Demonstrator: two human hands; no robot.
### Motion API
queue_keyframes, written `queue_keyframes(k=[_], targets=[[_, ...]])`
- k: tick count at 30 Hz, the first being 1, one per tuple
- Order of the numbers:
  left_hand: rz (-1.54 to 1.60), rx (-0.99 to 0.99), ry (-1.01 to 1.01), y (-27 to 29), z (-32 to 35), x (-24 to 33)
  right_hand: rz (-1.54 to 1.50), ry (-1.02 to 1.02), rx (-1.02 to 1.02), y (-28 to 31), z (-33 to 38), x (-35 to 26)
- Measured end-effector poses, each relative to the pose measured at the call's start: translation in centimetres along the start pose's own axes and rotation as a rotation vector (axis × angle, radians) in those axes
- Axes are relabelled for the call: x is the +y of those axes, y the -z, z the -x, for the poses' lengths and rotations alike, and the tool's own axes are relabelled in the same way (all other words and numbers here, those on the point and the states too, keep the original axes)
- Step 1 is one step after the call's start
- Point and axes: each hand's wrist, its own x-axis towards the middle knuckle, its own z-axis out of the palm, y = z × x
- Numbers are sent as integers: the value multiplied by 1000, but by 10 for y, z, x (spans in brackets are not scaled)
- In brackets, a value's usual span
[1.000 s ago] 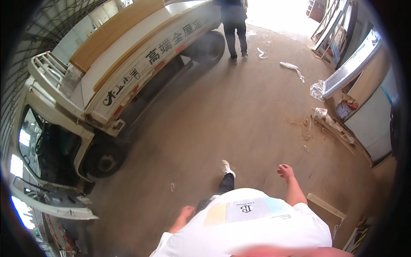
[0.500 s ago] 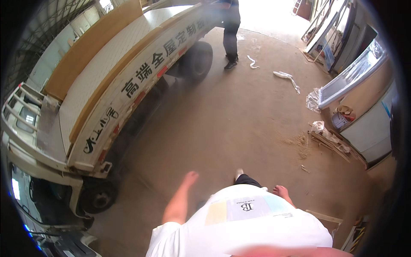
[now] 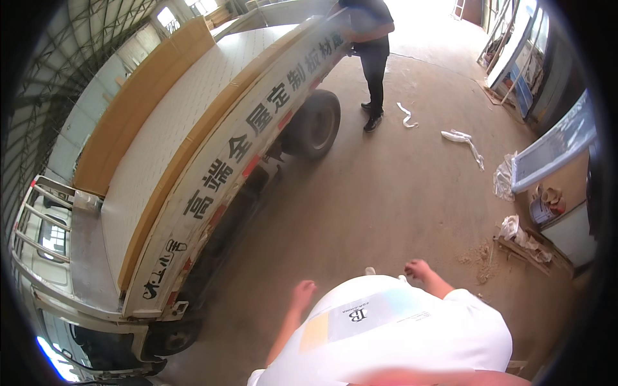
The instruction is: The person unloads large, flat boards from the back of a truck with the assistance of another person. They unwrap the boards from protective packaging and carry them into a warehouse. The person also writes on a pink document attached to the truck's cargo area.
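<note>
My left hand (image 3: 302, 295) swings low in front of my white T-shirt, over the brown floor, touching nothing that I can see. Its fingers are too small and smeared to read. My right hand (image 3: 418, 268) is in front of the shirt's right side, fingers curled in, with no object showing in it. Left of me stands a flatbed truck (image 3: 222, 193), its white side panel bearing large dark characters. On its bed lies a stack of white boards (image 3: 174, 103) edged with brown cardboard. Neither hand touches the truck.
Beside the truck's rear wheel (image 3: 320, 123) a person in dark clothes (image 3: 373, 64) stands with hands at the bed's edge. White strips (image 3: 465, 143) lie on the floor. On the right are a plastic-wrapped panel (image 3: 553, 145), a bucket (image 3: 543, 210), wood scraps (image 3: 524, 251) and sawdust (image 3: 479, 257).
The view has shifted, so more of the truck's rear and the person shows. My right hand has swung forward, its forearm now in view. My left hand sits lower and further right in the picture.
</note>
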Motion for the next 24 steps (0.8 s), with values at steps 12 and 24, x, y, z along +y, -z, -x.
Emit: queue_keyframes(k=[12, 24], targets=[[-55, 179, -261, 66, -247, 195, -56, 443, 29, 6, -202, -398], [-193, 165, -930, 163, -528, 524, 131, 477, 52, -8, -282, -572]])
